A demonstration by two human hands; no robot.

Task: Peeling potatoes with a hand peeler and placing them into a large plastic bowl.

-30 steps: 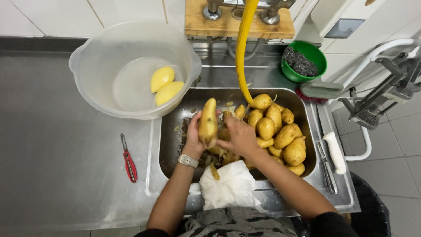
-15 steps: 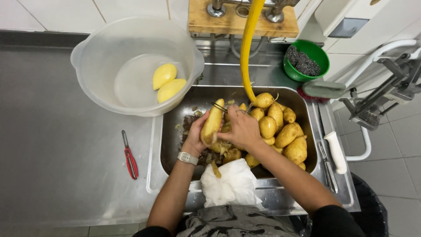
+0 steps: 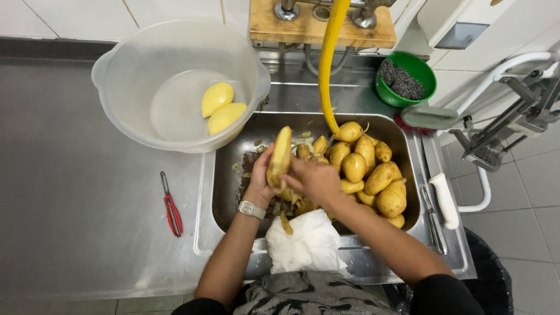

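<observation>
Your left hand (image 3: 261, 185) is wrapped around the lower end of a long potato (image 3: 279, 156), holding it upright over the left part of the steel sink (image 3: 224, 175); the potato's upper half shows pale and peeled. Your right hand (image 3: 315, 182) is closed against the near side of the same potato, fingers curled, though what it grips there is hidden, so you cannot tell whether it holds a tool. A watch (image 3: 251, 209) sits on your left wrist. To the right in the sink lies a heap of unpeeled potatoes (image 3: 373, 172), with peelings scattered on the sink floor beneath your hands. A yellow hose (image 3: 326, 64) hangs down from the far wall, its end just above the heap. A white cloth (image 3: 306, 245) drapes over the near rim of the sink. On the counter to the far left stands a large translucent bowl (image 3: 134, 64) with two peeled potatoes (image 3: 220, 108) inside. A red-handled peeler (image 3: 170, 204) lies on the counter to the left of the sink, well apart from your hands. A white-handled knife (image 3: 443, 201) rests on the right rim, and a green bowl (image 3: 406, 79) stands far right.
</observation>
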